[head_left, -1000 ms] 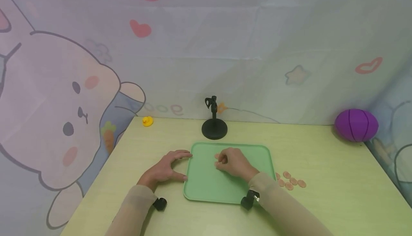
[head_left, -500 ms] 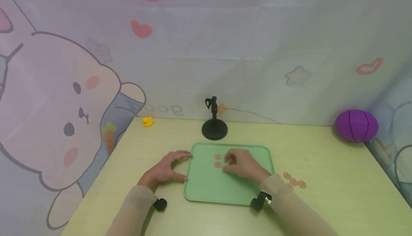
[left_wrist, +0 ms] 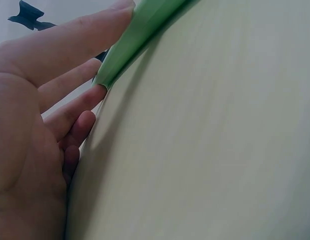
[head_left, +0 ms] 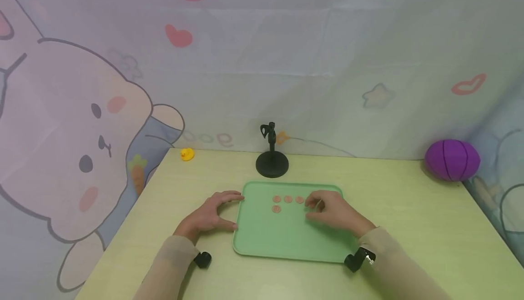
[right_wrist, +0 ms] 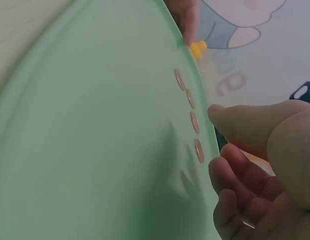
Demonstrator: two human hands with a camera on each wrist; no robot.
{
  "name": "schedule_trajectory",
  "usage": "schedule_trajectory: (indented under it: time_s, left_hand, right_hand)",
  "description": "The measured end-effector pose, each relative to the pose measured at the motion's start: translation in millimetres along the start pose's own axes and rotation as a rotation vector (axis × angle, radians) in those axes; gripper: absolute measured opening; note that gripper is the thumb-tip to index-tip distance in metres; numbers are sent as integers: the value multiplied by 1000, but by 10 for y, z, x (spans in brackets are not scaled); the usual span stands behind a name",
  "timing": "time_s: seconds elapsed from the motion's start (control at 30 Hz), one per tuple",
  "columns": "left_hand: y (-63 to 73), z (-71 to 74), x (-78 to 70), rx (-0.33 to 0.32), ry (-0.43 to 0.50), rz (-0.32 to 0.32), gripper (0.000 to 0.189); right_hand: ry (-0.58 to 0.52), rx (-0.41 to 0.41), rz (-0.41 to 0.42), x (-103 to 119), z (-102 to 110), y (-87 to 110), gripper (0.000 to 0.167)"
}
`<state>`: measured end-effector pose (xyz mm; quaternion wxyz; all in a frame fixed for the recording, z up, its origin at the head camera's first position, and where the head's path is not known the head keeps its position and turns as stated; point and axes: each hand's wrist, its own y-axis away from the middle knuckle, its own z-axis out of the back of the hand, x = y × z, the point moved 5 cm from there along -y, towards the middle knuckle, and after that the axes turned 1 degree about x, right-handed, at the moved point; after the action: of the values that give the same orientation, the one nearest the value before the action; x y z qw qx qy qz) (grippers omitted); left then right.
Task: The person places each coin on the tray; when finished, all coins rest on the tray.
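Observation:
The green tray (head_left: 262, 241) lies on the table with several copper-coloured coins on it. Three coins, the middle one (head_left: 288, 199) among them, form a row, and another coin (head_left: 276, 209) sits under the row's left end. My right hand (head_left: 333, 211) is over the tray's right part, fingertips beside the row's right-hand coin (head_left: 299, 199). In the right wrist view its thumb (right_wrist: 245, 120) and loosely bent fingers stand apart with nothing between them. My left hand (head_left: 209, 212) rests at the tray's left rim, thumb and fingers spread, fingertips (left_wrist: 97, 92) touching the edge.
Behind the tray stands a black stand (head_left: 272, 163) with a round base. A yellow rubber duck (head_left: 187, 154) sits at the table's back left, a purple ball (head_left: 452, 160) at the back right. My right sleeve (head_left: 393, 254) covers table beyond the tray's right side.
My right hand has moved right across the tray, uncovering the coins one after another. Its forearm now hides the loose coins right of the tray. My left hand stays put.

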<state>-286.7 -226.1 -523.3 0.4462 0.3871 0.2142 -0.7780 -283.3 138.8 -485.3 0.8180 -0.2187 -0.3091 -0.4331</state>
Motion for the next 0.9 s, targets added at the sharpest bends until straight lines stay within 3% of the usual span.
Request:
schedule_trajectory:
  time_s: [0.47, 0.73, 0.9]
  left_hand:
    - [-18, -13, 24, 1, 6, -8, 77]
    - [-7, -4, 14, 0, 4, 6, 77]
    - [1, -14, 26, -2, 1, 7, 77]
  right_hand:
    - [-53, -5, -172, -330, 486, 393, 18]
    - [32, -11, -136, -443, 670, 512, 15]
    - [49, -14, -168, -553, 715, 607, 12]
